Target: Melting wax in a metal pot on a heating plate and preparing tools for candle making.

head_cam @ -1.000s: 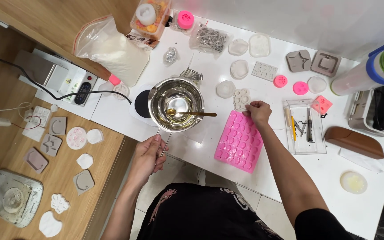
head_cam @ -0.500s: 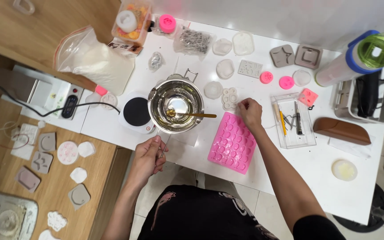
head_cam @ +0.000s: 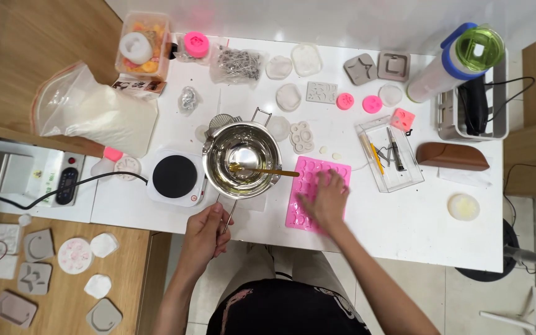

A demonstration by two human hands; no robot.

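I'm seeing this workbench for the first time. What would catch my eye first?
The shiny steel pot at the centre of the white table, held by its handle in the left hand, with a gold spoon lying in it. Just right of it, the right hand rests on a bright pink mould.

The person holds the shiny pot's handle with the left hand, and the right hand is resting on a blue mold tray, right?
Not quite: the head view shows the silicone mold tray under the right hand is pink, not blue. The left hand does hold the round shiny metal pot by its handle.
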